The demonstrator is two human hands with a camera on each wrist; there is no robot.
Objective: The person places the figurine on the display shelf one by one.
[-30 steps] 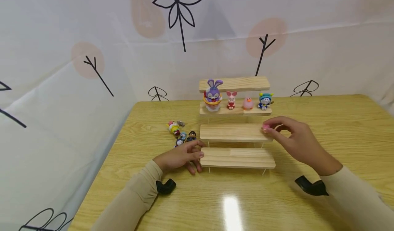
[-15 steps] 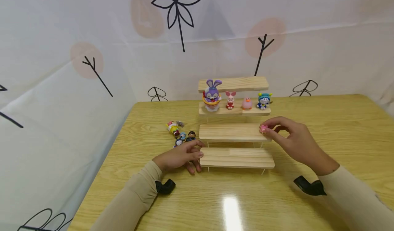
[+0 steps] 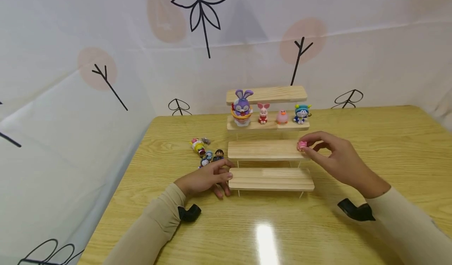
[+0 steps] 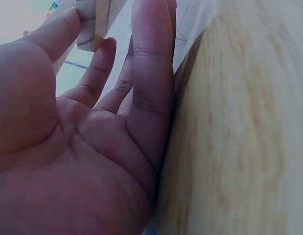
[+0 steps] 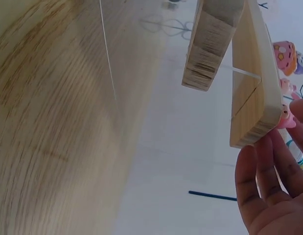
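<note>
A tiered wooden display stand with thin clear legs stands on the table. My left hand holds the left end of its lowest board; in the left wrist view the thumb and index fingertips meet that board end from two sides. My right hand pinches a small pink figurine at the right end of the second-lowest board. In the right wrist view the pink figurine is partly hidden by fingers, and other fingertips lie right against the board's end.
On a higher board stand a purple bunny figurine, a red-dressed piglet, a round pink bird and a blue-capped figurine. Several small figurines lie on the table left of the stand. A patterned white cloth hangs behind.
My right hand has shifted slightly left, bringing the pink figurine a little further in over the right end of the second-lowest board. My left hand keeps its place.
</note>
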